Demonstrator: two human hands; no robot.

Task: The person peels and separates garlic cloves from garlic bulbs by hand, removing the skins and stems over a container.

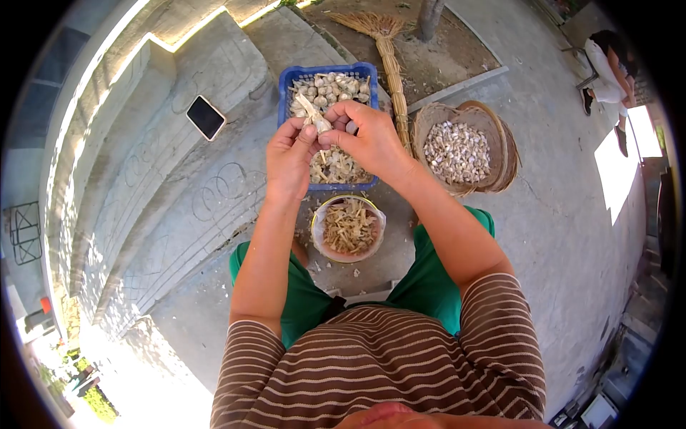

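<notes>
My left hand [289, 154] is closed round a garlic bulb [311, 112], its dry stem pointing up and to the left. From the other side, the fingertips of my right hand [368, 139] pinch at the same bulb. Something small and dark shows in the right palm; its kind cannot be made out. Both hands are above a blue plastic crate [291, 74] holding garlic bulbs [332, 87] at the far end and loose husks and stems [339, 166] nearer me. Between my legs stands a round bucket [348, 258], lined with plastic and filled with dry stem scraps [350, 227].
To the right, a wicker basket [427, 123] holds loose garlic cloves [457, 152]. A straw broom [389, 64] lies beside the crate. On the concrete step at left rests a phone [206, 118]. Another person [611, 68] sits at the far right.
</notes>
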